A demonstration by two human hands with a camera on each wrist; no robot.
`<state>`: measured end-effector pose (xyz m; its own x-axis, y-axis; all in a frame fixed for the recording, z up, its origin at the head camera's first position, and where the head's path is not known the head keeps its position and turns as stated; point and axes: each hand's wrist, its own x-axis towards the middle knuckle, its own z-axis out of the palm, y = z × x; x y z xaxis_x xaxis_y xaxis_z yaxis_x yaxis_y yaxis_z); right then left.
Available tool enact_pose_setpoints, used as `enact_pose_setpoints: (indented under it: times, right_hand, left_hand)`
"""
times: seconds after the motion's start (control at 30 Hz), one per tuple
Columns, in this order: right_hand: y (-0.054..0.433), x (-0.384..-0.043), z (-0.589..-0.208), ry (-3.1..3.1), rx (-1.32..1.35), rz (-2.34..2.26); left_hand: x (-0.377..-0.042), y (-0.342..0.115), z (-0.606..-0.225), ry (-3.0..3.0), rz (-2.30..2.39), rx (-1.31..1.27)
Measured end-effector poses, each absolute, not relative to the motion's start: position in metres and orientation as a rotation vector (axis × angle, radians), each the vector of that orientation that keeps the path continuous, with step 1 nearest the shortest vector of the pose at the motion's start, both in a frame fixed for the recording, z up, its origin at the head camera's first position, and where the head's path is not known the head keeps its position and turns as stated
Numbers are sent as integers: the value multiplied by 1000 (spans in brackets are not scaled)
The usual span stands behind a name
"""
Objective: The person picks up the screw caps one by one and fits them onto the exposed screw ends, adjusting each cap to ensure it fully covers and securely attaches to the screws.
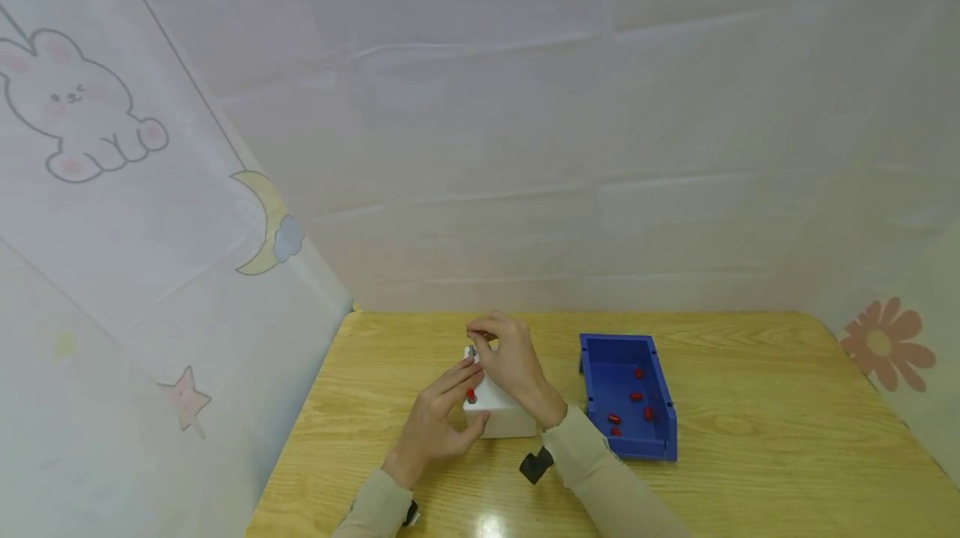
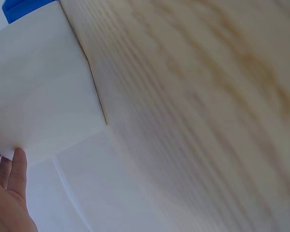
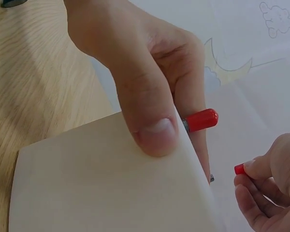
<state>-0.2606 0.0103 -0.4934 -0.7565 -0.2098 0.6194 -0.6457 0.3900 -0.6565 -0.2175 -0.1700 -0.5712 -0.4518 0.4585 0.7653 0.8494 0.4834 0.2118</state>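
A white box (image 1: 506, 421) stands on the table, with a metal post under a red cap (image 1: 471, 395) at its near left. My left hand (image 1: 433, 421) holds the box's left side, its thumb flat against the near face and its fingers reaching over the top. In the left wrist view a fingertip (image 2: 19, 157) meets the box's pale face. Above a bare metal post (image 1: 472, 350) at the far left of the top, my right hand (image 1: 512, 359) pinches another small red cap (image 3: 239, 169) between thumb and forefinger, apart from the post.
To the right of the box a blue bin (image 1: 671, 448) holds several loose red caps (image 1: 636, 396). The wooden table (image 1: 765, 413) meets a pale cloth wall at the back and a printed cloth at the left. A black wrist device (image 1: 536, 465) sits at the right cuff.
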Motion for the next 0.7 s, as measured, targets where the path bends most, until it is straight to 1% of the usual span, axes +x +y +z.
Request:
enact_pose_setpoints:
  times: [0.37, 0.7]
  right_hand:
    - [9, -258, -497, -2185, 766, 1322]
    - [10, -257, -505, -2287, 774, 1225]
  left_hand:
    - [-217, -169, -570, -2081, -779, -1076]
    - [-218, -170, -572, -2095, -767, -1073]
